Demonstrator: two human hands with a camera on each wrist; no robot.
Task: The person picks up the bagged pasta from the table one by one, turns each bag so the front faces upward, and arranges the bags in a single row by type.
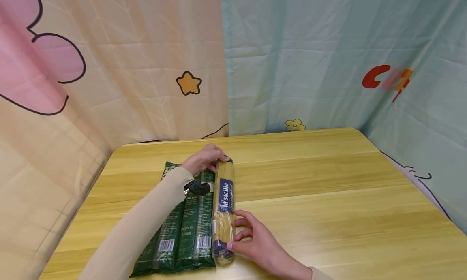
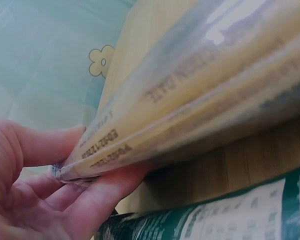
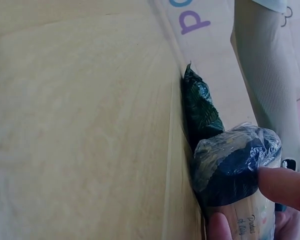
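A clear-wrapped spaghetti pack (image 1: 223,223) with a blue "la sicilia" label lies lengthwise on the table. At its far end my left hand (image 1: 206,157) pinches the wrapper; in the left wrist view the thumb (image 2: 52,145) is on one side and fingers on the other. My right hand (image 1: 260,243) grips the near end, its thumb against the blue wrapper and its fingers along the right side. Directly left of this pack lie green spaghetti packs (image 1: 187,231) side by side, partly hidden under my left forearm.
The wooden table (image 1: 328,199) extends to the right of the packs. Patterned curtains (image 1: 292,61) hang behind it and along both sides. A black band (image 1: 198,188) circles my left wrist.
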